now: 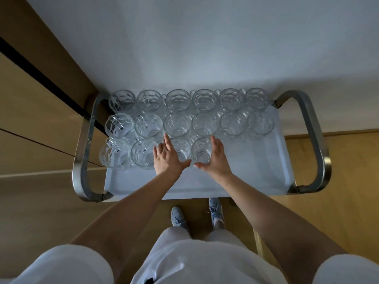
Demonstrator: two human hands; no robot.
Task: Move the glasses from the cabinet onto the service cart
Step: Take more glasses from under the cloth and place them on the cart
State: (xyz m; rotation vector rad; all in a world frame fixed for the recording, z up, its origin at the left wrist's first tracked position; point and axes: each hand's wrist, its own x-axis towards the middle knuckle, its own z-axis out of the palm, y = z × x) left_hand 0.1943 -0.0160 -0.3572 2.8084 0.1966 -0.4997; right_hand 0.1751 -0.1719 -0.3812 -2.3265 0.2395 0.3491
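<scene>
- A pale wall (205,37) fills the top of the head view, with wooden panels (30,95) split by a dark gap on the left.
- A wooden floor (344,177) runs under and to the right of the cart.
- The service cart (256,173) stands against the wall. It has a pale flat top and a curved metal handle (316,140) at each end.
- The person's white clothing (194,259) and light blue shoes (178,218) show at the bottom edge.
- The glasses (178,125) stand upright on the cart top, packed to its back and left. There are six along the wall, six in the middle row and four in the near row, with the rims touching or almost so.
- The left hand (167,155) lies against the left side of the near row's third glass (183,147). Its fingers are straight and slightly spread, and the thumb points right along the near side.
- The right hand (215,156) lies against the right side of the fourth glass (202,151). Its fingers are straight and pressed together, and the thumb points left.
- The two thumb tips almost meet in front of these two glasses.
</scene>
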